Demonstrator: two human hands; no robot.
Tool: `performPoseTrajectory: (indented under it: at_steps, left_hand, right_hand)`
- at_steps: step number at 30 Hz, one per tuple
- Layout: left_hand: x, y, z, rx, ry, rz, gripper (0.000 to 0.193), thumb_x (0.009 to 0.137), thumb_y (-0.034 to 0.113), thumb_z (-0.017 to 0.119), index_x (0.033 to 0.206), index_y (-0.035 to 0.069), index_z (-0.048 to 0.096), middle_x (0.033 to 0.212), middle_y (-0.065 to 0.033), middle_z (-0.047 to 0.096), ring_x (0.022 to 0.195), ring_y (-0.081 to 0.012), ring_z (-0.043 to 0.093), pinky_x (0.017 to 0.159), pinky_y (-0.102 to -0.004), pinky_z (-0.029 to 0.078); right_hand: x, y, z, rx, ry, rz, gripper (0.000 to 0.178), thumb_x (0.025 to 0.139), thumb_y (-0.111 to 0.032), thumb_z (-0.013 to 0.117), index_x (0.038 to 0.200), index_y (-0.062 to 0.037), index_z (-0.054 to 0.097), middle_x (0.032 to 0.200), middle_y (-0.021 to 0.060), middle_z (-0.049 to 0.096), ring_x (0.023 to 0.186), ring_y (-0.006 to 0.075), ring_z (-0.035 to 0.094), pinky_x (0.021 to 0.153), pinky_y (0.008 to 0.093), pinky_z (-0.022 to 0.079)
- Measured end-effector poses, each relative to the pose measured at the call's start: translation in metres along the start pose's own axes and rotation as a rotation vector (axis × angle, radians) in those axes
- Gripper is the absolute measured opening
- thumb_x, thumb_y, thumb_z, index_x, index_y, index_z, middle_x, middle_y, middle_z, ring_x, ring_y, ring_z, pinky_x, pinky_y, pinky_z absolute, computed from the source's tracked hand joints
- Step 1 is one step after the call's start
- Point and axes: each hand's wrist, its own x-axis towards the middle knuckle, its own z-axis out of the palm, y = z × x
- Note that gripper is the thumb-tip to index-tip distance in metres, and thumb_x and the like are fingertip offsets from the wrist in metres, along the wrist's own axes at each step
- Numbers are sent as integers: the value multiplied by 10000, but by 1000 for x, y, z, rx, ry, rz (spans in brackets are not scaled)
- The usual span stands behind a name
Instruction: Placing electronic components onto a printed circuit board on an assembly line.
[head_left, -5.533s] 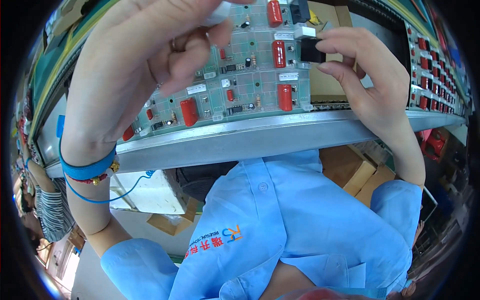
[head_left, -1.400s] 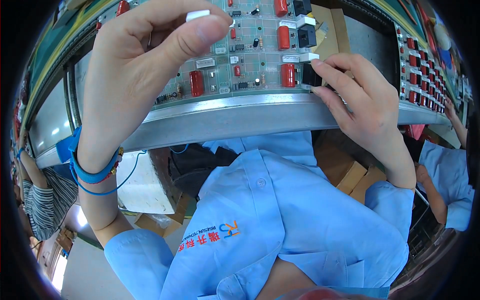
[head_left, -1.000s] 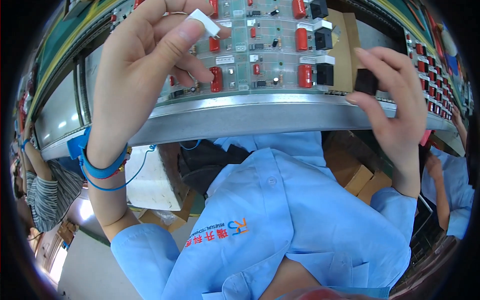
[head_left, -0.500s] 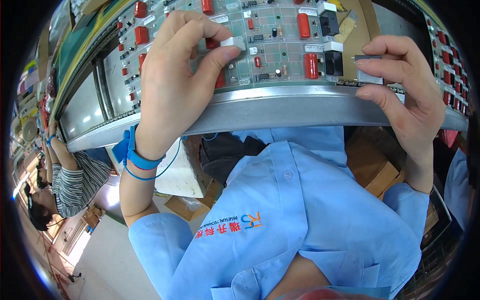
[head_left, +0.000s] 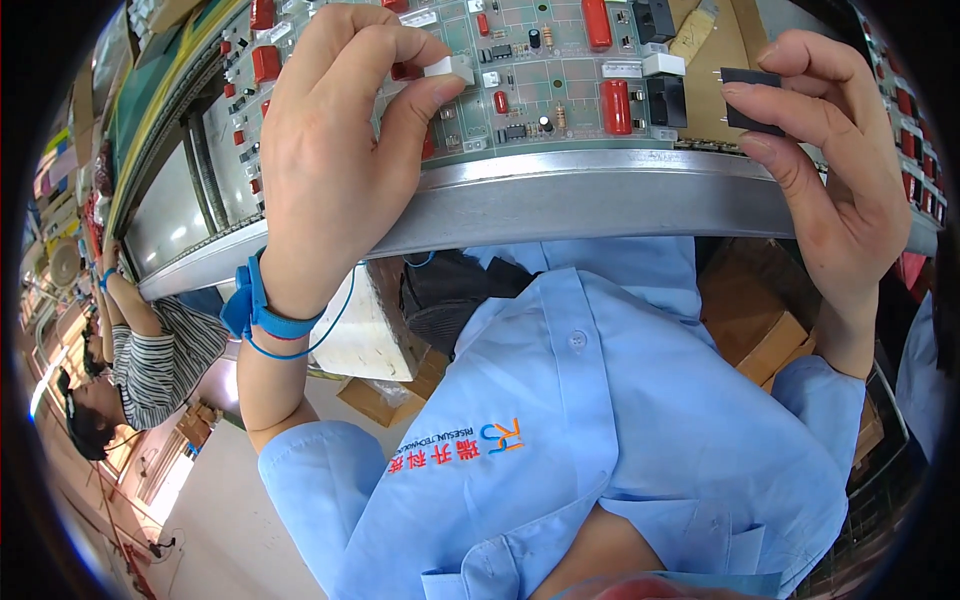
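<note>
Between thumb and forefinger, my left hand (head_left: 335, 150) pinches a small white block-shaped component (head_left: 452, 69) over the green circuit boards (head_left: 460, 150). A blue wrist strap (head_left: 270, 300) with a thin cord is on that wrist. My right hand (head_left: 840, 150) grips a black box-shaped relay (head_left: 752, 108), held above the right end of the boards with thin pins pointing left. Close by on the board, another black relay (head_left: 666, 102) stands beside a red capacitor (head_left: 616, 106) and a white block (head_left: 663, 64).
A metal rail (head_left: 600, 190) runs along the front of the boards. Cardboard (head_left: 715, 75) lies behind my right hand. More populated boards (head_left: 915, 130) are at the far right. At left, a person in a striped shirt (head_left: 165, 350) is nearby. Below the rail stands a cardboard box (head_left: 765, 330).
My right hand has shifted right and turned the relay, so its dark face and pins show. My left hand, still pinching the white component, appears slightly further left and higher, as do the boards.
</note>
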Motion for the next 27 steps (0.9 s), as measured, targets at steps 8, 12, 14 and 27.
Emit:
performPoseTrajectory:
  at_steps: [8,12,14,27]
  left_hand:
    - [-1,-1,4,2,44,92,180,787,10,769,950,12,691,957,-78,632,825,-186,615,700,-269,488]
    - [4,-1,-6,57,65,193,204,775,10,774,974,20,728,920,-86,635,806,-185,616,681,-258,483]
    - [-1,0,-17,39,92,127,217,810,29,765,1026,26,751,944,-83,658,811,-160,613,688,-249,477]
    - [-94,-143,-56,289,494,191,230,961,242,680,1119,97,763,1079,-28,737,835,-53,573,661,-181,377]
  right_hand:
    - [8,-8,7,15,32,-2,255,861,64,644,1107,33,701,1250,177,572,1044,243,615,907,302,495]
    - [16,-20,8,24,-2,-41,256,856,69,633,1105,55,691,1234,192,585,1008,240,630,863,306,516]
    - [26,-30,18,119,6,-50,269,816,83,649,1084,78,676,1164,203,626,966,255,649,821,317,533]
    - [75,-54,77,-64,24,-197,379,687,91,767,1048,18,675,988,135,700,890,293,661,762,332,527]
